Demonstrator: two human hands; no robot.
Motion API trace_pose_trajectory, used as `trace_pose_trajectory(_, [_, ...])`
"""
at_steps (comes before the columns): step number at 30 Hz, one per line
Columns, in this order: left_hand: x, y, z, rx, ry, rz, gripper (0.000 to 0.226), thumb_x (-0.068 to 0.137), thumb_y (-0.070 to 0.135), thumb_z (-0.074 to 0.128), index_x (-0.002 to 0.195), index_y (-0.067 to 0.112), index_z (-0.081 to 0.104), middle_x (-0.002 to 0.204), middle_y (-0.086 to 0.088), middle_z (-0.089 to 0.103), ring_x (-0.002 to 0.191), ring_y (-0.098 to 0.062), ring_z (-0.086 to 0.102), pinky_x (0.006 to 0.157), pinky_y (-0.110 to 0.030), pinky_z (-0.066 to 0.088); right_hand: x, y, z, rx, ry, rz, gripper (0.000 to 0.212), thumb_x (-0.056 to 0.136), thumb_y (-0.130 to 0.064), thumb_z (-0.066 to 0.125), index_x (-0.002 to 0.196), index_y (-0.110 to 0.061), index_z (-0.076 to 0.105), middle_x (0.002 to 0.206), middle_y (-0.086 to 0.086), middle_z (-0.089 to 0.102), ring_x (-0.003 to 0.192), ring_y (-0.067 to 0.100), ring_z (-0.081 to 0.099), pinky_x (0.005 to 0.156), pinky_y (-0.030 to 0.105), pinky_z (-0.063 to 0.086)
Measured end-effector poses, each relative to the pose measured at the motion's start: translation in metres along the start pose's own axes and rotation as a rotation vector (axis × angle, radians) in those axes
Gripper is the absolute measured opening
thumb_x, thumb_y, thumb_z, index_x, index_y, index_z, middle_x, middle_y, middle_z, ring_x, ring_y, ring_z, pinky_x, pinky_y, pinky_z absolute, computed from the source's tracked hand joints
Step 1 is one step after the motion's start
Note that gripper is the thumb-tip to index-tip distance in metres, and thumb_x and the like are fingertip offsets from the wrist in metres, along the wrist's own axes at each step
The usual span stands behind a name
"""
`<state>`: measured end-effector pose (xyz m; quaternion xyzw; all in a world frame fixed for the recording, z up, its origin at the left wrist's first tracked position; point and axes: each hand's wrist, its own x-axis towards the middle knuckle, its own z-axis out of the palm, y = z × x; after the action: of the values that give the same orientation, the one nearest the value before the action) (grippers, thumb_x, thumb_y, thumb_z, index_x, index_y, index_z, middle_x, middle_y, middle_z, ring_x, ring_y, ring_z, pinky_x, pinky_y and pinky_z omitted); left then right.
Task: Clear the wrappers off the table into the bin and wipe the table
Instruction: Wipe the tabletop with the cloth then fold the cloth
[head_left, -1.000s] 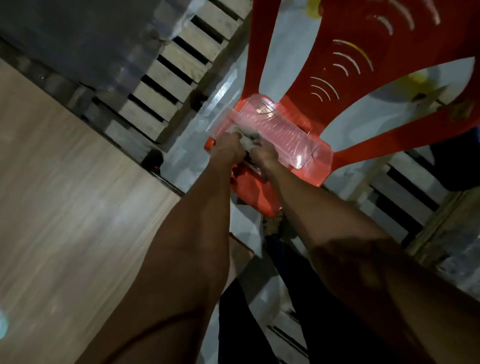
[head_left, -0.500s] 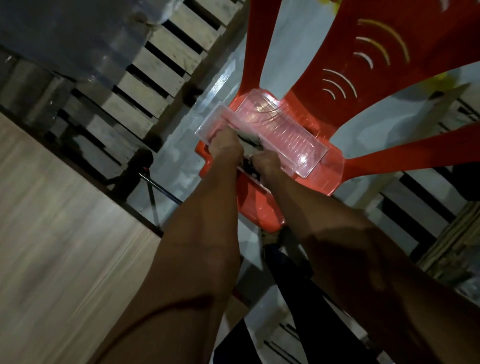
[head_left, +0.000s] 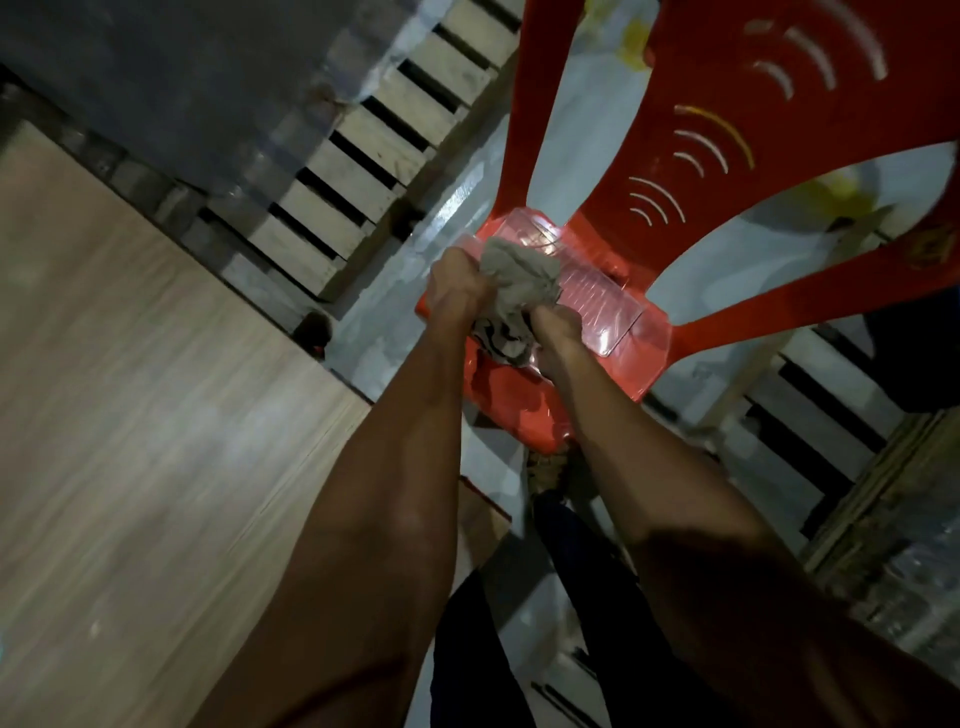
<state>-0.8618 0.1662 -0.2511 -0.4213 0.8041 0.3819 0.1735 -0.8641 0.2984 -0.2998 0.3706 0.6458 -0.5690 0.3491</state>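
**Cloth gathered over the chair, table waiting**

Dim light covers a pale tiled floor with wooden pallets (head_left: 363, 171) along it, and the wood-grain table (head_left: 145, 415) fills the left of the view.

Just off the table's far corner, a crumpled grey-beige cloth (head_left: 519, 280) is bunched between both hands. The left hand (head_left: 457, 291) is closed around its left side, fingers curled tight into the fabric; the right hand (head_left: 558, 332) pinches the lower right part, fingers folded on a darker, patterned fold that hangs below. Gripping it from both sides looks like a way to ball or wring it into a usable pad, which suggests the wiping step is being prepared.

Beneath the cloth sits a clear plastic box (head_left: 602, 296), resting on the seat of a red plastic chair (head_left: 727, 156); the cloth hangs above its near end, probably where it is kept. Whether the cloth touches the box cannot be told.

No wrappers or bin show here, and the visible table surface looks bare.
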Motion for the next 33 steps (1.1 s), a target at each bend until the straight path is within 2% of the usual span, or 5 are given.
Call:
trace_pose_trajectory(5, [-0.066,0.017,-0.046,-0.128,0.080,0.116,0.028,0.078,0.043,0.074,0.101,0.026,0.075,0.106,-0.003,0.075,0.102,-0.023,0.069,0.088,-0.037,0.058,-0.102,-0.031,-0.021,0.027,-0.030,-0.158,0.012,0.088,-0.006,0.071,0.100,-0.004,0.071,0.080,0.003,0.069,0.060,0.013,0.061,0.040,0.012,0.041])
trace_pose_trajectory(13, [-0.216,0.012,-0.156,-0.421,0.303,0.403,0.037,0.087,0.026,0.072,0.120,0.014,0.064,0.114,-0.005,0.068,0.103,-0.019,0.065,0.081,-0.031,0.054,-0.293,-0.047,-0.031,0.126,-0.255,-0.534,0.026,0.096,-0.010,0.066,0.122,-0.007,0.070,0.108,0.006,0.079,0.097,0.019,0.077,0.074,0.029,0.061])
trace_pose_trajectory(20, [-0.347,-0.103,-0.211,-0.601,0.476,0.336,0.024,0.088,0.028,0.071,0.109,0.019,0.061,0.101,0.007,0.063,0.093,-0.009,0.061,0.079,-0.038,0.056,-0.435,0.038,-0.003,0.096,-0.573,-0.437,0.036,0.102,-0.033,0.063,0.122,-0.004,0.070,0.117,0.018,0.075,0.111,0.033,0.073,0.104,0.053,0.054])
trace_pose_trajectory(30, [-0.428,-0.258,-0.204,-0.647,0.480,0.243,0.026,0.091,0.024,0.070,0.116,0.014,0.068,0.119,-0.005,0.064,0.113,-0.020,0.058,0.095,-0.040,0.053,-0.484,0.156,0.021,-0.006,-0.701,-0.014,0.047,0.110,-0.041,0.038,0.119,-0.007,0.069,0.103,0.014,0.079,0.090,0.028,0.077,0.072,0.037,0.064])
trace_pose_trajectory(33, [-0.427,-0.280,-0.193,-0.486,0.384,0.146,0.042,0.094,0.045,0.063,0.127,0.020,0.068,0.136,-0.016,0.051,0.131,-0.029,0.047,0.108,-0.036,0.042,-0.481,0.162,0.031,-0.095,-0.611,-0.117,0.046,0.111,-0.039,0.038,0.126,-0.006,0.065,0.114,0.018,0.075,0.100,0.033,0.073,0.086,0.043,0.060])
